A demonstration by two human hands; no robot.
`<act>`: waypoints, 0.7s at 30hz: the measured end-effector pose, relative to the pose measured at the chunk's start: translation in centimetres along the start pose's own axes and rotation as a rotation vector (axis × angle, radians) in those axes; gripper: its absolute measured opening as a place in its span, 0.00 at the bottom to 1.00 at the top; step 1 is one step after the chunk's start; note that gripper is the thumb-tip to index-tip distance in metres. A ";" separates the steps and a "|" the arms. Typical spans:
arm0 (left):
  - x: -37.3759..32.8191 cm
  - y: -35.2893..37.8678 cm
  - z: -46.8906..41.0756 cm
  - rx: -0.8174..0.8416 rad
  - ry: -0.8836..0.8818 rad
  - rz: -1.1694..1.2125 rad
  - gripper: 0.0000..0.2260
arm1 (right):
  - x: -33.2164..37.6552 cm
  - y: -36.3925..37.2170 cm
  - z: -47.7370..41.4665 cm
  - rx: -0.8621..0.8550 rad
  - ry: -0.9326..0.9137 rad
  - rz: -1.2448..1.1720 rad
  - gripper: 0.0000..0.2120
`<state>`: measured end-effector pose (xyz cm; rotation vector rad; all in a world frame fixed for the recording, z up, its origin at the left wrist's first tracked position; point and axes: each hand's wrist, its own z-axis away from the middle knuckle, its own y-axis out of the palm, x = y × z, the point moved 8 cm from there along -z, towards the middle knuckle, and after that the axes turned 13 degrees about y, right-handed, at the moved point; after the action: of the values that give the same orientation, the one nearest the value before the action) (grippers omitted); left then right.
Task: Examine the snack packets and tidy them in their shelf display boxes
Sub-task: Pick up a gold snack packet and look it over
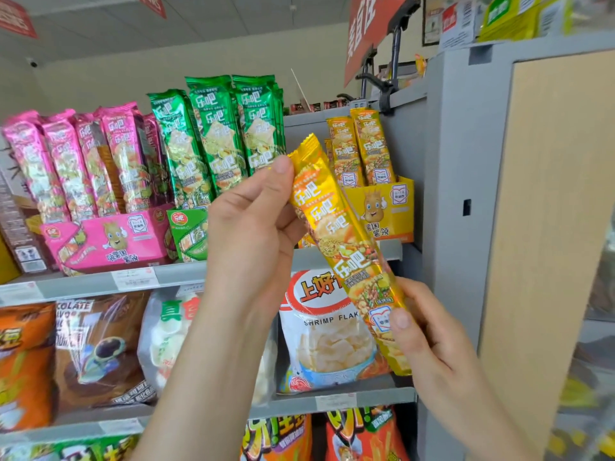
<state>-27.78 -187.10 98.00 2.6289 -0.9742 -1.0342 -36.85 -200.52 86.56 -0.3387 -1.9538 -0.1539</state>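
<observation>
Yellow snack packet (346, 251) slants before the yellow display box (387, 211). Left hand (253, 227) fingers pinch its top. Right hand (432, 341) fingers pinch its bottom.

— How many display boxes do I have up there?
— Three: a pink box (113, 237), a green box (188, 232), a yellow box (387, 209).
— And yellow packets?
— I count two standing in the yellow box (361, 151), one held packet (346, 247) between my two hands.
</observation>
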 end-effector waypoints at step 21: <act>-0.6 -0.5 0.5 0.087 0.051 -0.162 0.08 | -0.9 -1.8 0.4 -0.035 0.046 -0.032 0.19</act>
<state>-28.19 -186.24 97.77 2.8309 -0.8248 -0.9722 -37.40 -202.29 85.71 -0.3240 -1.9131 -0.2155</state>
